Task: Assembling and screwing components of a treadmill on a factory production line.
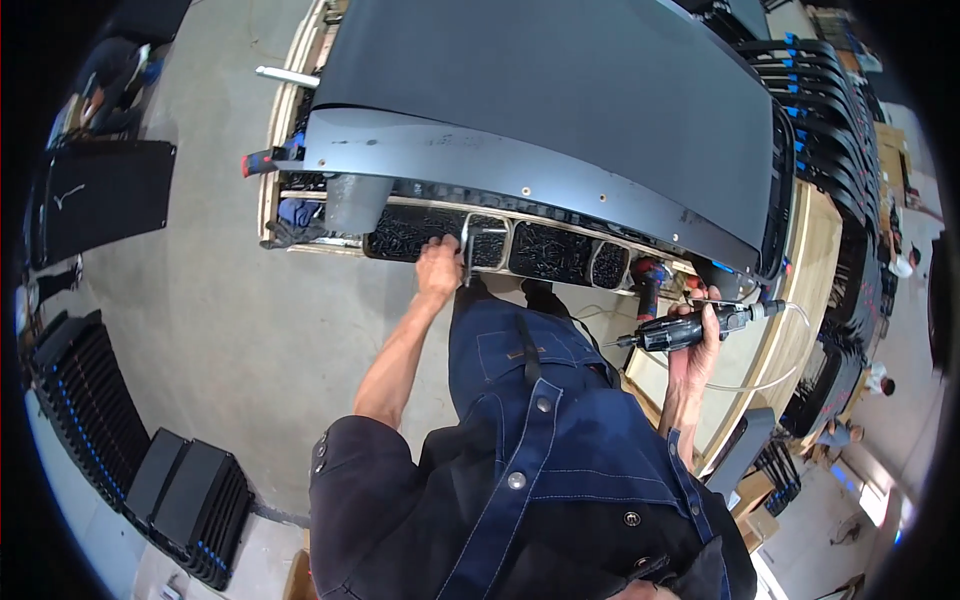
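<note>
Left hand (440,268) and right hand (700,340) work apart at the near side of a large grey panel (550,90): the left has its fingers bent down at the right part of a black bin (385,256), and whether they pinch anything I cannot tell; the right is wrapped around a black power screwdriver (668,333), held off to the right with its thin bit pointing left and a pale cable (796,372) looping from its right end. That leftmost bin is spread with small black screws (400,228). Just right of it, a shiny bent metal bar (468,245) stands at the left side of a smaller, pale-rimmed bin (511,245), whose dark contents are too small to tell. Next comes a wider bin holding loose black screws (550,252), then a narrow one with fine dark pieces (610,266). Farther right, a red-and-black drill (650,285) sits near the screwdriver. Left of the bins, a grey tapered cup (356,205) stands partly under the panel's near edge, its inside hidden, with blue cloth (298,211) bunched beside it within the wooden frame (268,200).
</note>
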`<state>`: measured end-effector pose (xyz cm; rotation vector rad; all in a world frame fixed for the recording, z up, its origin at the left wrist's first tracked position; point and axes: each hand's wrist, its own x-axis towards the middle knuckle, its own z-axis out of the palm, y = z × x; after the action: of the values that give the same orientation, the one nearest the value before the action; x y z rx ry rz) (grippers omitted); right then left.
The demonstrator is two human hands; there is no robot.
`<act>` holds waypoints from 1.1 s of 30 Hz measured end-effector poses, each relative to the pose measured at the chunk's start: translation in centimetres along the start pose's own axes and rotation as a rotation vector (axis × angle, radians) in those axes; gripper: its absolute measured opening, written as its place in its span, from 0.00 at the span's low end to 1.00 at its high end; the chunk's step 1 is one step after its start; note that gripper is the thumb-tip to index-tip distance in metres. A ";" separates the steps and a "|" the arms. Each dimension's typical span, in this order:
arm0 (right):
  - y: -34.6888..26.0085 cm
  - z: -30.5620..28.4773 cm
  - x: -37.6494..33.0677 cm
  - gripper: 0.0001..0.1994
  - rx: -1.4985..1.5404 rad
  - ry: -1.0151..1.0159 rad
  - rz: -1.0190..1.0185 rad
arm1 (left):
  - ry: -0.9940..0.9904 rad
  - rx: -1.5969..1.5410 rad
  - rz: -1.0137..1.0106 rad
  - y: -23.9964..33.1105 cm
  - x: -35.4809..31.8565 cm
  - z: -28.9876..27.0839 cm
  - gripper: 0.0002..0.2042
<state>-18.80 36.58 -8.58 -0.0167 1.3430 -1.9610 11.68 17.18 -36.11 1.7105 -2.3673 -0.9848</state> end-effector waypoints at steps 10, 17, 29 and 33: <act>-2.9 -2.2 -2.6 0.23 -0.167 0.108 -0.146 | -0.286 0.104 0.071 -3.8 3.2 2.3 0.08; -2.4 -2.9 -3.8 0.27 -0.340 0.189 -0.178 | -0.230 0.259 0.076 -1.8 3.8 2.6 0.07; -3.0 -2.9 -4.3 0.27 -0.350 0.202 -0.184 | -0.200 0.533 0.261 -2.9 4.7 2.2 0.09; -3.5 -2.8 -4.6 0.27 -0.358 0.200 -0.198 | -0.285 0.463 0.238 -4.9 5.3 0.5 0.10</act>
<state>-18.60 42.05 -5.26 -0.1326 1.8731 -1.8937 13.55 11.93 -40.76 1.4204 -3.0934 -0.7231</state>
